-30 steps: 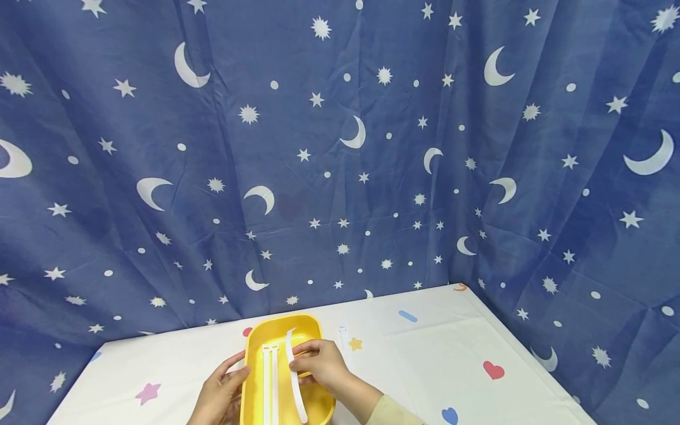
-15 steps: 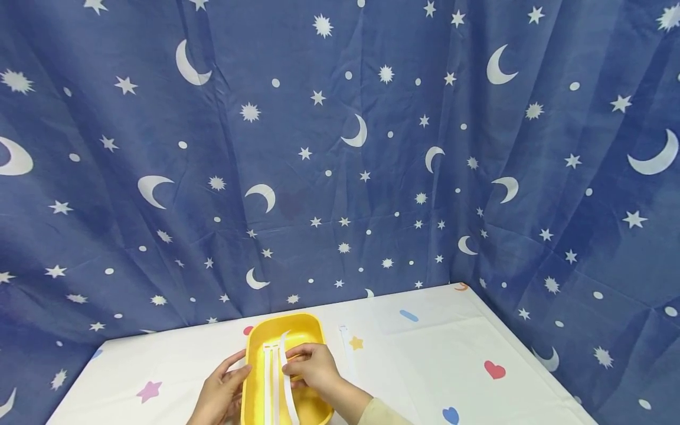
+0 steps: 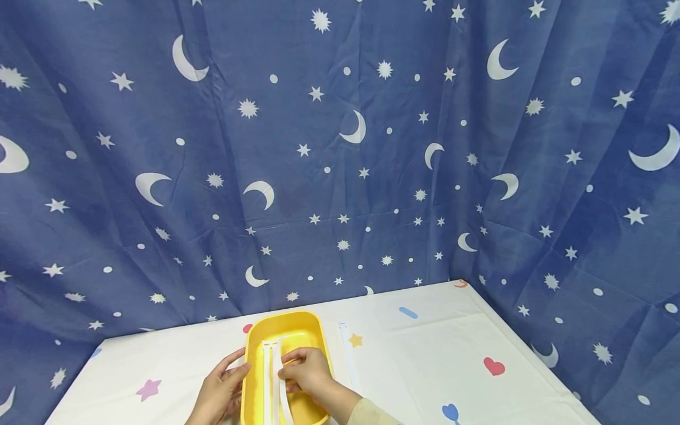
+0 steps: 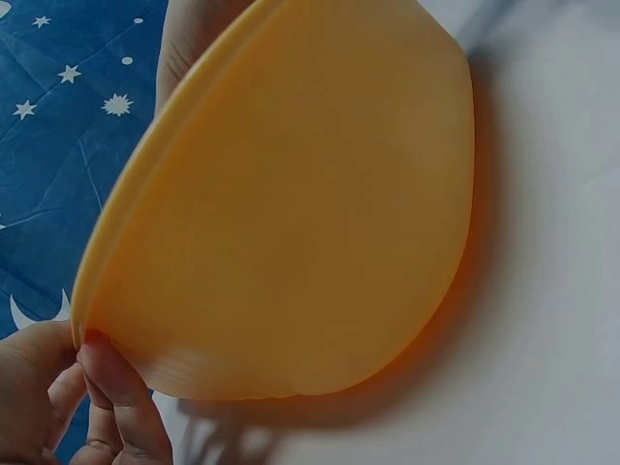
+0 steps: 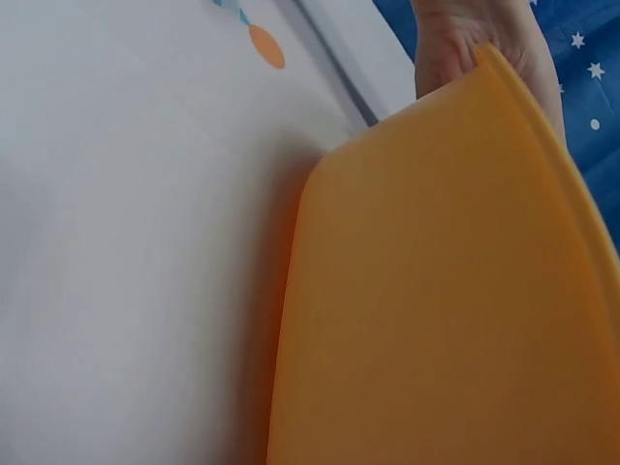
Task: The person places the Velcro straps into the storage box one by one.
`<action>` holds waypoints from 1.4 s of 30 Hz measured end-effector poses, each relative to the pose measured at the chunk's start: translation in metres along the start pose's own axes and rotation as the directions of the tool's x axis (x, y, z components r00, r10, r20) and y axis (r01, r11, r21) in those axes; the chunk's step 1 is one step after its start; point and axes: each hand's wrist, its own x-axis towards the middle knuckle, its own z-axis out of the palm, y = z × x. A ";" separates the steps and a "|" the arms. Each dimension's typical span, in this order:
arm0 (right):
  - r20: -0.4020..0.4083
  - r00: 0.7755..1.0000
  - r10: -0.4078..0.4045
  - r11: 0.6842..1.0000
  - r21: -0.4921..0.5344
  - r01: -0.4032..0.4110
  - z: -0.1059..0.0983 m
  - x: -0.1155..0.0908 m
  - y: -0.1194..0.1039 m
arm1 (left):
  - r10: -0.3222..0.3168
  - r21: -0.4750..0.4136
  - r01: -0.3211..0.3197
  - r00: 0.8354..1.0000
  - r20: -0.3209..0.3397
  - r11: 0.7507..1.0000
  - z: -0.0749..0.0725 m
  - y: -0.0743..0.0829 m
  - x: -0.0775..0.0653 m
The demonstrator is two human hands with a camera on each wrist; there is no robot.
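A deep yellow plastic tray (image 3: 287, 323) with rounded corners stands in front of me in the head view. My left hand (image 3: 218, 389) pinches its left rim between thumb and fingers, which also shows in the left wrist view. Inside the tray, my right hand (image 3: 308, 373) pinches a long white strap (image 3: 285, 404) near its upper part. Two similar white straps (image 3: 267, 383) lie lengthwise side by side along the tray's left half, their slotted ends toward the far side. The held strap is close beside them on the right. In the right wrist view the tray wall hides the fingers.
On the table right of the tray lies another white strap (image 3: 347, 354), partly hidden by my right forearm. The white tablecloth (image 3: 414, 366) carries printed stars and hearts. A blue curtain (image 3: 297, 177) with moons and stars hangs behind and along the right.
My right hand has moved left with the strap, bringing it from the tray's middle up beside the other two. The left hand stays on the rim.
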 end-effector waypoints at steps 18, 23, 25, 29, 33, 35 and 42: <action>-0.067 0.995 0.079 0.994 -0.067 -0.084 0.007 0.002 0.005 | -0.006 -0.027 0.007 1.000 0.016 1.000 -0.003 0.001 0.000; -0.091 0.994 0.065 0.990 -0.121 -0.076 0.007 0.003 0.007 | -0.016 -0.034 0.017 1.000 0.026 0.999 -0.003 0.002 0.000; -0.100 0.993 0.056 0.986 -0.149 -0.071 0.008 0.004 0.008 | -0.023 -0.035 0.024 0.999 0.026 0.999 -0.002 0.002 0.000; -0.109 0.993 0.044 0.980 -0.188 -0.064 0.009 0.004 0.010 | -0.021 -0.037 0.022 0.999 0.032 0.999 -0.003 0.003 0.000; -0.111 0.993 0.036 0.977 -0.205 -0.059 0.009 0.004 0.009 | -0.022 -0.041 0.023 0.999 0.031 0.999 -0.004 0.003 0.001; -0.108 0.994 0.031 0.977 -0.207 -0.053 0.009 0.004 0.009 | -0.021 -0.042 0.022 0.999 0.034 0.999 -0.004 0.002 0.001; -0.113 0.993 0.026 0.974 -0.222 -0.051 0.009 0.004 0.011 | -0.028 -0.027 0.029 0.999 0.026 0.999 -0.002 0.004 0.000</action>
